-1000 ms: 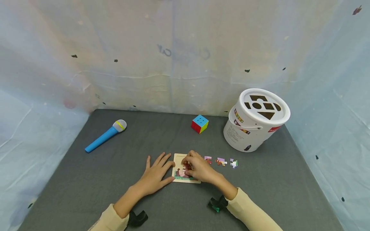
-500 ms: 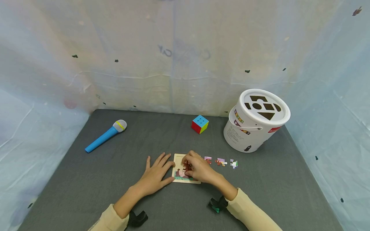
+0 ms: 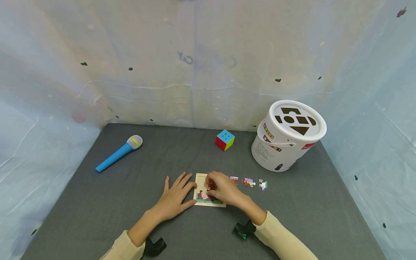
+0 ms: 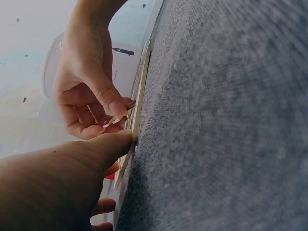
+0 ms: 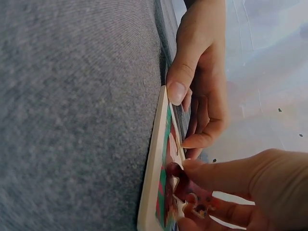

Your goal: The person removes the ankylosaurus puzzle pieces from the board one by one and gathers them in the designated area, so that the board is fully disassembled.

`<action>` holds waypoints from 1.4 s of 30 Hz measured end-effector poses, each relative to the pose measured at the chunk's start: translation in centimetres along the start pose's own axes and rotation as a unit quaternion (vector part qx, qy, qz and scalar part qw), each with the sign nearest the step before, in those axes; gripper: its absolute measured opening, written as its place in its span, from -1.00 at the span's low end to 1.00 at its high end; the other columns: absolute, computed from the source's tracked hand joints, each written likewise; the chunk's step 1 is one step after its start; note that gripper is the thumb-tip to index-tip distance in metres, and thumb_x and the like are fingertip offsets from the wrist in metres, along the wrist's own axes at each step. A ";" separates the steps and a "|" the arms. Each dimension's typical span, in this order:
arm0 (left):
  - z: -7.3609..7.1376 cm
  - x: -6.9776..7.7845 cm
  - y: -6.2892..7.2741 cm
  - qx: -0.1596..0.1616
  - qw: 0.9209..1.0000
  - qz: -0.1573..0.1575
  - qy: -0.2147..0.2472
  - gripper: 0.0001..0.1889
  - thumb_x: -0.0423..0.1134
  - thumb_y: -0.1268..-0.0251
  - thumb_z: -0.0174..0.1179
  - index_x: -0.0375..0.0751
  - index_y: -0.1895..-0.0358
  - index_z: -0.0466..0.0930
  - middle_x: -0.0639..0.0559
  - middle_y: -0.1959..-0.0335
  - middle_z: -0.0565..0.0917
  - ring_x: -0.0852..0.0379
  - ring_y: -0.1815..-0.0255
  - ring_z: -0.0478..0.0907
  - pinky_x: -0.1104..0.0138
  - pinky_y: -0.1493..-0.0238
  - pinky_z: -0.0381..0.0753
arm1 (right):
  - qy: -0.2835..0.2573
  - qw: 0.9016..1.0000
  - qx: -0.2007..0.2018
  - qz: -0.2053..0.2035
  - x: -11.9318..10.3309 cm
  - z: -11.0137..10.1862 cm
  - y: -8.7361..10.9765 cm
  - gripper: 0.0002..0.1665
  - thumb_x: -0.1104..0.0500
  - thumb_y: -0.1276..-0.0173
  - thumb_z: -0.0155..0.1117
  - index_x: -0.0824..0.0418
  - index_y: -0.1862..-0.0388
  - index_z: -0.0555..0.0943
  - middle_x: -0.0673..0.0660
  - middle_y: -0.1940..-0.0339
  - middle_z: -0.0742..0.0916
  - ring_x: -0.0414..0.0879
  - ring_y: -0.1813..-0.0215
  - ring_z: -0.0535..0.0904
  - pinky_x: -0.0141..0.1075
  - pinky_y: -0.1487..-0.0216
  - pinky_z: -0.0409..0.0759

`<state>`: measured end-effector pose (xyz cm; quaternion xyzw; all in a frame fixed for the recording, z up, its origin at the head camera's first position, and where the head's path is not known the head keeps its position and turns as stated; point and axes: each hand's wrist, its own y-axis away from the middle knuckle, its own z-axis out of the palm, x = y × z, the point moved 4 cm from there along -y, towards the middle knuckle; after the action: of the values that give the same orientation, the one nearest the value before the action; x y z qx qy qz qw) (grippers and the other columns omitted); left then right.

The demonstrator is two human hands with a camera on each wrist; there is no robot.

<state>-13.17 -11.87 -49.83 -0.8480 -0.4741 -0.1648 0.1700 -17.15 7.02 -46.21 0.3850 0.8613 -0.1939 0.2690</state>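
A small wooden jigsaw board (image 3: 200, 177) lies on the grey table, its lower part covered with a printed picture in brown, pink and green. My left hand (image 3: 175, 198) lies spread at the board's left side, thumb and a fingertip touching its edge. Over the board's right half, my right hand (image 3: 224, 187) pinches a dark reddish-brown puzzle piece (image 5: 190, 190) between thumb and fingers. That piece is tilted just above the picture in the right wrist view. To the right lie a purple-red piece (image 3: 234, 180), a second piece (image 3: 248, 182) and a white-green piece (image 3: 263, 184).
Behind the board sits a coloured puzzle cube (image 3: 224, 140). A white lidded bucket (image 3: 276, 151) with shaped holes stands at the back right. A blue toy microphone (image 3: 118, 154) lies at the left. Plastic sheeting (image 3: 195, 65) hangs behind the table.
My right hand has shifted very slightly over the board, its fingers turning the pinched puzzle piece a little. My left hand stays where it was.
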 end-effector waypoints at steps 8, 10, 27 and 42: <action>0.0 0.0 0.0 0.004 1.000 0.003 0.002 -0.56 0.15 -0.38 0.21 0.08 -0.21 0.48 -0.20 -0.52 0.23 -0.29 -0.56 0.03 -0.54 -0.25 -0.23 | -0.041 0.999 -0.014 -0.009 -0.1 0.0 -0.1 -0.84 0.43 -0.28 0.39 0.27 0.25 0.59 0.07 0.36 0.68 -0.17 0.35 0.55 -0.34 0.30 0.55; 0.0 0.0 0.0 0.005 1.000 0.004 0.000 -0.56 0.15 -0.38 0.21 0.08 -0.21 0.48 -0.20 -0.52 0.24 -0.29 -0.56 0.03 -0.54 -0.25 -0.23 | -0.046 0.999 -0.014 -0.010 -0.1 -0.1 -0.1 -0.86 0.43 -0.29 0.37 0.27 0.25 0.60 0.09 0.34 0.70 -0.15 0.33 0.57 -0.33 0.27 0.56; 0.0 0.0 0.0 0.007 1.000 0.000 -0.006 -0.56 0.14 -0.36 0.24 0.11 -0.20 0.49 -0.19 -0.52 0.24 -0.28 -0.56 0.03 -0.54 -0.25 -0.23 | -0.103 0.994 -0.001 -0.028 0.1 -0.9 0.8 -0.86 0.47 -0.32 0.30 0.28 0.24 0.66 0.05 0.30 0.72 -0.14 0.28 0.62 -0.34 0.27 0.59; 0.1 -0.2 0.0 0.005 1.000 0.001 -0.011 -0.56 0.16 -0.36 0.23 0.13 -0.20 0.47 -0.17 -0.53 0.22 -0.27 -0.57 0.02 -0.53 -0.26 -0.23 | -0.166 0.983 0.069 0.023 2.1 -2.6 2.5 -0.84 0.43 -0.33 0.33 0.31 0.13 0.71 0.08 0.24 0.76 -0.13 0.37 0.53 -0.33 0.40 0.53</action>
<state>-13.28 -11.92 -50.03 -0.8492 -0.4763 -0.1528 0.1694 -17.22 11.21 -45.76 0.3850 0.7800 -0.3082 0.3852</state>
